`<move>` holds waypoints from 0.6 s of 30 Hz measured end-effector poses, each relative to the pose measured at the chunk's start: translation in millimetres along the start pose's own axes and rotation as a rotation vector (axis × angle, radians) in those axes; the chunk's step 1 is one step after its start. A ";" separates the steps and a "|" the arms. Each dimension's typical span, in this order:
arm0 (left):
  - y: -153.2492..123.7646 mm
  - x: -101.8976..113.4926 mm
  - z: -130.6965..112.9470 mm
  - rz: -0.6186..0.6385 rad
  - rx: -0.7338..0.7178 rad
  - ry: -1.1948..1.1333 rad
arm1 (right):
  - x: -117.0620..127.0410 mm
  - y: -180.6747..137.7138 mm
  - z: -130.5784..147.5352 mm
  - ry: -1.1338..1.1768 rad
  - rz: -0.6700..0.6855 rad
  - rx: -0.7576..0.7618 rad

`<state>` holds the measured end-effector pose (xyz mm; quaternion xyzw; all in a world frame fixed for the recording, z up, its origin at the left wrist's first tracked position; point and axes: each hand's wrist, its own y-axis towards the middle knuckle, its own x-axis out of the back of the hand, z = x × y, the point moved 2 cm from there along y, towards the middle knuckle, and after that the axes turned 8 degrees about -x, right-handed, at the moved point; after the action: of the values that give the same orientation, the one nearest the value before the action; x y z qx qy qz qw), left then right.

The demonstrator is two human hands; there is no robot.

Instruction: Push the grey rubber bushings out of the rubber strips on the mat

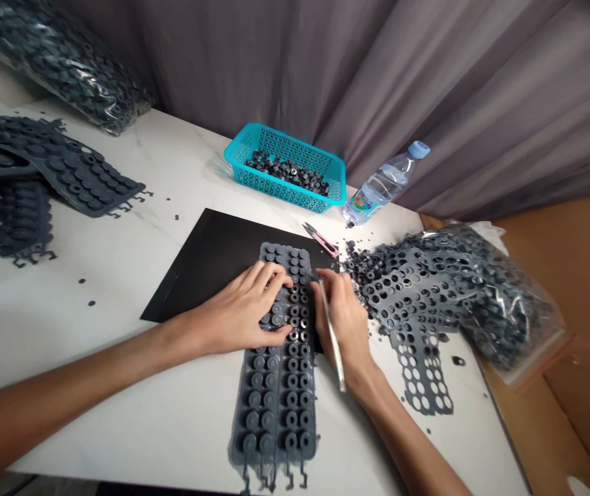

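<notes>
A long grey rubber sheet (pixel 274 399) studded with rows of small round parts lies lengthwise on the white table (pixel 119 344), its far end on a black mat (pixel 207 269). My left hand (pixel 246 310) rests flat on the sheet's upper left part, fingers spread and pressing it down. My right hand (pixel 344 320) is closed round a thin metal tool (pixel 332 337), whose tip touches the sheet's right edge near the top.
A teal basket (pixel 287 165) of loose round parts stands at the back, a water bottle (pixel 385 182) beside it. Pink snips (pixel 320 240) lie near the mat. Emptied holed sheets (pixel 419 344) and a plastic bag of parts (pixel 502 303) sit right; more studded sheets (pixel 36 172) left.
</notes>
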<state>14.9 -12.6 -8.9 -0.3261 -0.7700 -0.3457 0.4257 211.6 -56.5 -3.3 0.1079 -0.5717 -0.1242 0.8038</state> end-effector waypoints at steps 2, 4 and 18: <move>0.1 0.6 -0.2 -0.002 -0.004 -0.014 | 4.9 2.9 -10.8 0.006 -0.041 -0.094; 0.4 1.5 -0.2 -0.005 -0.009 -0.025 | 10.8 5.5 -23.1 0.004 -0.044 -0.152; 1.5 5.5 2.7 0.012 0.012 -0.073 | 23.0 4.7 -17.0 0.144 0.253 0.057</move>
<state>12.6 -8.5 -4.7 -0.3404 -0.7851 -0.3264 0.4015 235.3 -59.0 13.2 0.0666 -0.5250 0.0025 0.8485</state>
